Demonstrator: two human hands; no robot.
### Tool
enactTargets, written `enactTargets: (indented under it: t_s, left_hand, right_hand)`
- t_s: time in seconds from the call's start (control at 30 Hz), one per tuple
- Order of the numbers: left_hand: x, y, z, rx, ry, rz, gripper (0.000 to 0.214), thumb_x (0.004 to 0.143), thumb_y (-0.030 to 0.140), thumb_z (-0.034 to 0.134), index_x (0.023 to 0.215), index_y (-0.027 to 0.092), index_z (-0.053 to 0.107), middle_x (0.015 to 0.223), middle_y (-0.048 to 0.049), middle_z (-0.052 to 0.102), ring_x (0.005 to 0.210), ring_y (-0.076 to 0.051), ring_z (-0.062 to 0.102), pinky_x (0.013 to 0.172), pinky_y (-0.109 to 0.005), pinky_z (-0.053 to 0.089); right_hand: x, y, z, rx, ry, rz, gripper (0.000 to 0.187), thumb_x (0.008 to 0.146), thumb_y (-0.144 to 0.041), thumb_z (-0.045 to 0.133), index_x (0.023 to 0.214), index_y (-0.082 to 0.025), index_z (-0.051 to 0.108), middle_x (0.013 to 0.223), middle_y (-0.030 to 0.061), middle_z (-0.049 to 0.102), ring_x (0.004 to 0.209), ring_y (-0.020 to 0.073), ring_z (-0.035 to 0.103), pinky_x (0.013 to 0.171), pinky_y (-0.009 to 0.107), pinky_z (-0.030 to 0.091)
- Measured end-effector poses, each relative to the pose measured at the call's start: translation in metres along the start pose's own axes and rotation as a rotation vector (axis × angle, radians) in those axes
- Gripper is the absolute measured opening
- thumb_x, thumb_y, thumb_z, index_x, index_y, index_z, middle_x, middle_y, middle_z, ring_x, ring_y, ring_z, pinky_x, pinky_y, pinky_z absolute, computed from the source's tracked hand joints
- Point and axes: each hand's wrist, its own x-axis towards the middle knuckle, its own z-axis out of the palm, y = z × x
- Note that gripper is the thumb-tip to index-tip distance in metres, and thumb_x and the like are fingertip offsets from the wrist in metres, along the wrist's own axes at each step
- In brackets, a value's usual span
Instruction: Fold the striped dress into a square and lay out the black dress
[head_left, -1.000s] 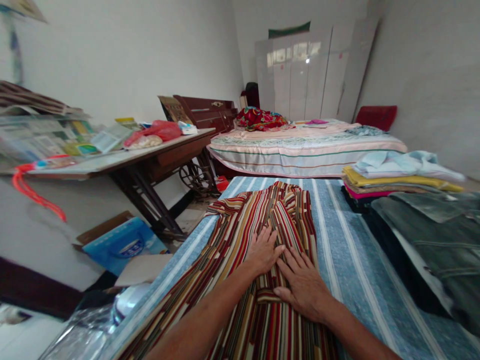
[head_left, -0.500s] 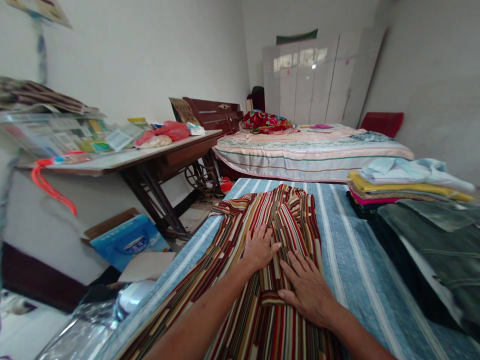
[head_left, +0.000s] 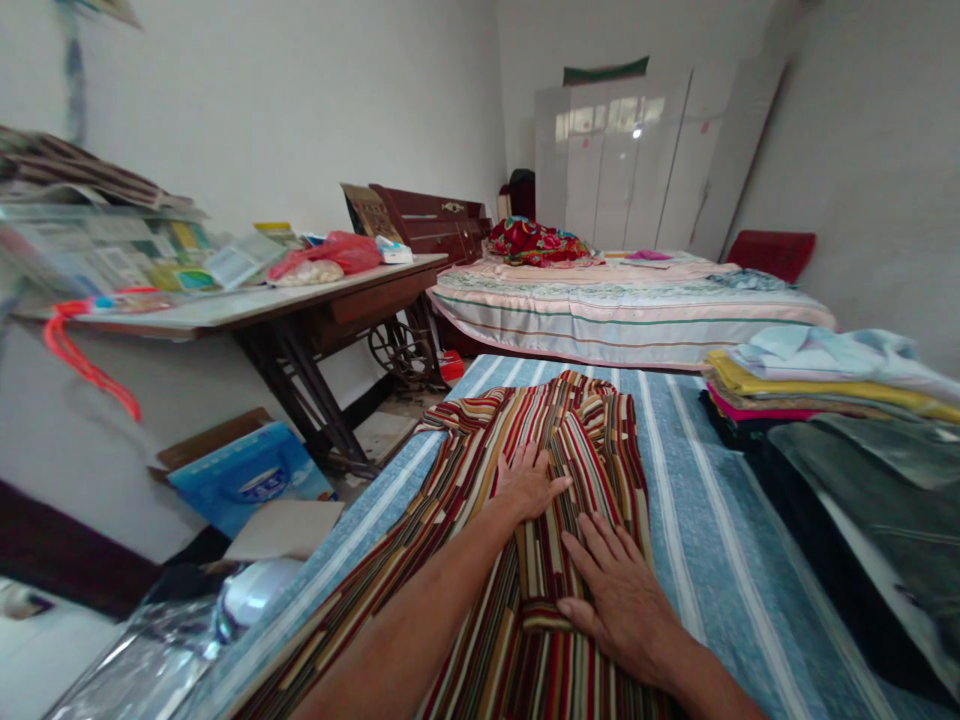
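A striped garment (head_left: 465, 490) in red, tan, black and cream lies spread over a blue bed sheet with white stripes (head_left: 679, 480). One of its sleeves is folded in along the body, its cuff pointing toward me. My left hand (head_left: 525, 482) rests flat on the upper part of the garment, beside that sleeve, fingers spread. Lower and to the right, my right hand (head_left: 619, 590) lies palm down with fingers apart, its thumb at the cuff. Neither hand grips the cloth.
On the right are a stack of folded clothes (head_left: 795, 390) and dark green garments (head_left: 870, 490). A cluttered sewing-machine table (head_left: 255, 310) stands at the left, with a blue box (head_left: 247, 480) below it. Beyond is another bed (head_left: 600, 310), before a white wardrobe (head_left: 622, 170).
The view has turned slightly left. Both hands stay flat on the garment in nearly the same places, and the cloth looks unchanged.
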Motion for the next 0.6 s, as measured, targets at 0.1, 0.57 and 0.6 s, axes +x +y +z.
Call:
enactTargets:
  t_s: [0.1, 0.57, 0.6]
  left_hand:
    - [0.006, 0.002, 0.000, -0.012, 0.035, 0.011, 0.079, 0.081, 0.072, 0.019, 0.139, 0.020, 0.032, 0.152, -0.0126, 0.016, 0.140, -0.030, 0.010, 0.109, -0.059, 0.009]
    - [0.019, -0.013, 0.002, -0.034, 0.056, -0.086, 0.080, 0.082, 0.071, 0.016, 0.141, 0.018, 0.029, 0.152, -0.0131, 0.018, 0.140, -0.030, 0.011, 0.109, -0.056, 0.011]
    - [0.021, -0.015, 0.000, -0.035, 0.049, -0.077, 0.080, 0.082, 0.070, 0.016, 0.141, 0.018, 0.030, 0.151, -0.0129, 0.019, 0.140, -0.029, 0.012, 0.109, -0.056, 0.012]
  right_hand:
    - [0.000, 0.000, 0.001, 0.000, -0.005, 0.003, 0.074, 0.084, -0.070, 0.030, 0.142, -0.024, 0.031, 0.151, 0.0098, 0.019, 0.139, 0.0302, 0.011, 0.111, 0.052, 0.009]
    - [-0.001, -0.001, 0.000, -0.018, -0.022, 0.022, 0.075, 0.084, -0.070, 0.029, 0.142, -0.024, 0.031, 0.151, 0.0083, 0.015, 0.139, 0.0297, 0.007, 0.111, 0.051, 0.010]
    - [-0.001, -0.001, 0.000, -0.017, -0.023, 0.026, 0.074, 0.084, -0.070, 0.030, 0.142, -0.025, 0.031, 0.151, 0.0080, 0.014, 0.139, 0.0296, 0.007, 0.111, 0.051, 0.011]
